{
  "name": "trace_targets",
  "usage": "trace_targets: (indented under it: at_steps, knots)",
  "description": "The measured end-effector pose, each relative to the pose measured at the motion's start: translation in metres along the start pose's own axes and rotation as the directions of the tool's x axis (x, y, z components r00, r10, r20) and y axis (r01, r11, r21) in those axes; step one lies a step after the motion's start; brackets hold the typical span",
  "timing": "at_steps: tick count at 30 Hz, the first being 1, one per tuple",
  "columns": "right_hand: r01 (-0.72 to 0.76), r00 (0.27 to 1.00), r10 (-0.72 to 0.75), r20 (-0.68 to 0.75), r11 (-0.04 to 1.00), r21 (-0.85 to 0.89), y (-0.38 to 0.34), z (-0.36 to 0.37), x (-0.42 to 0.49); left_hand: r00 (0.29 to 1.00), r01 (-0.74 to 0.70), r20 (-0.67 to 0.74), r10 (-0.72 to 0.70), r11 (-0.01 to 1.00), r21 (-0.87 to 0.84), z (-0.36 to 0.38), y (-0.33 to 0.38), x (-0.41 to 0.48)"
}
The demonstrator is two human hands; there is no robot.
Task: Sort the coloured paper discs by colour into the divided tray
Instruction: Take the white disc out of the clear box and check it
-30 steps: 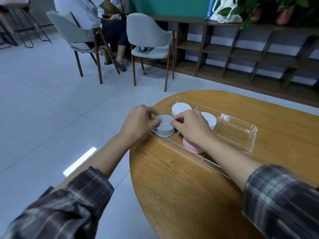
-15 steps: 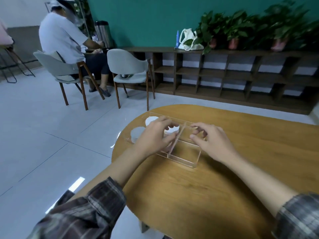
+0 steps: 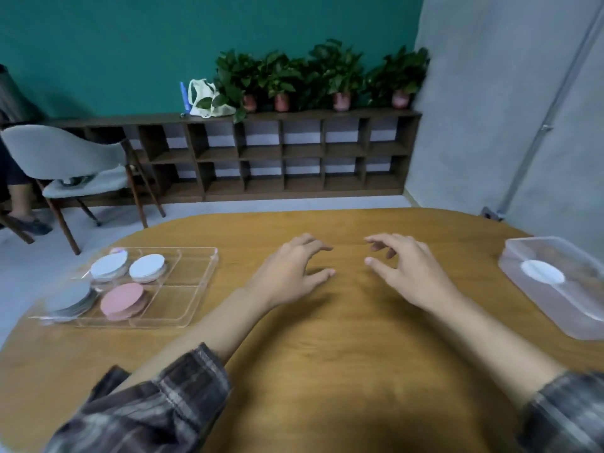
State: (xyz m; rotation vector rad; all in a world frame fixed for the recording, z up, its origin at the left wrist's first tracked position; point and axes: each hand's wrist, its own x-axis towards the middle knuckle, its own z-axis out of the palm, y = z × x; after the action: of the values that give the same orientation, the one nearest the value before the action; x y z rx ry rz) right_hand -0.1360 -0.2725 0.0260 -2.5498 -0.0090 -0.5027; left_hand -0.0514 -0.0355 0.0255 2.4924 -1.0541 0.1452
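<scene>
The clear divided tray (image 3: 196, 282) lies on the table's left side. It holds a pink disc stack (image 3: 122, 300), a grey stack (image 3: 70, 297) at its near left, and two pale stacks, one light blue-white (image 3: 109, 265) and one white (image 3: 147, 267). Its right-hand compartments hold nothing. My left hand (image 3: 291, 273) and my right hand (image 3: 405, 266) hover over the bare table middle, well right of the tray, fingers loosely spread, holding nothing.
A frosted plastic box (image 3: 555, 286) with a white round mark sits upside down at the table's right edge. The wooden table (image 3: 327, 354) is oval. Beyond it stand a grey chair (image 3: 65, 158), a seated person's leg (image 3: 19, 197) and a low shelf (image 3: 261, 155) with plants.
Both hands have left the tray and moved right to the table's middle. The view has swung right, so the tray now sits at the left and the plastic box has come into sight.
</scene>
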Motion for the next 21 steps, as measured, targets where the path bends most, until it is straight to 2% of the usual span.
trace_targets:
  at_steps: [6,13,15,21]
  knots:
    - [-0.12,0.989,0.113,-0.093,0.99,-0.073,0.081,-0.07,-0.029,0.992,-0.088,0.091,0.088,0.996,-0.001,0.066,0.069,0.065]
    - [-0.237,0.963,0.218,-0.158,0.965,-0.111,0.163,-0.137,-0.058,0.945,-0.086,0.318,0.08,0.996,0.005,0.14,0.139,0.122]
    - [-0.242,0.963,0.225,-0.151,0.964,-0.11,0.186,-0.15,-0.065,0.923,-0.105,0.373,0.091,0.994,0.016,0.157,0.154,0.134]
    - [-0.436,0.9,0.428,-0.082,0.886,-0.161,0.246,-0.173,-0.07,0.909,-0.107,0.406,0.091,0.994,0.017,0.191,0.177,0.165]
